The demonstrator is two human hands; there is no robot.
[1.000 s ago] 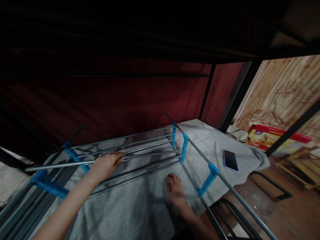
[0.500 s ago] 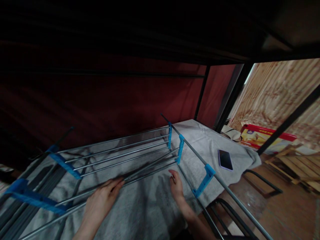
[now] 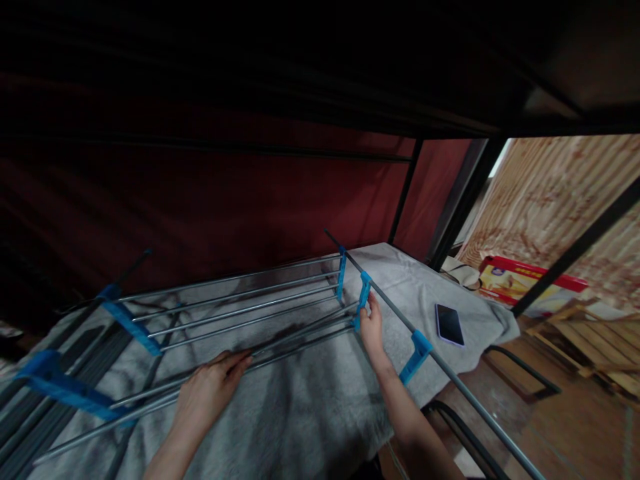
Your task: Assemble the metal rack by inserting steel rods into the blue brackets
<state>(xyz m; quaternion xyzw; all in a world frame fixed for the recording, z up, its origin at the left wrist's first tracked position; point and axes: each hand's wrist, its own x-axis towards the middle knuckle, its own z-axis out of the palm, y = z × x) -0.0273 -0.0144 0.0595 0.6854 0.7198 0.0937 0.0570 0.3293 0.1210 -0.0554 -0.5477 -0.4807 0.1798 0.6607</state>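
Observation:
A rack of thin metal rods with blue plastic brackets lies on a grey blanket. My left hand is closed round loose-looking rods near the middle of the nearer tier. On the right, my right hand has its fingers at the middle blue bracket, where the rod ends meet it; the fingers are wrapped against its outer side. Another blue bracket is nearer to me on the long side tube. Two more brackets stand on the left, the nearer one wide and tilted.
A phone lies on the blanket to the right. Several grey tubes are at the left. Dark frame posts and a low dark overhead panel surround the bed. Beyond are a red and yellow box and wooden slats.
My right hand has moved up and to the right, from above the blanket to the middle blue bracket. My left hand stays on the rods, nearly in place.

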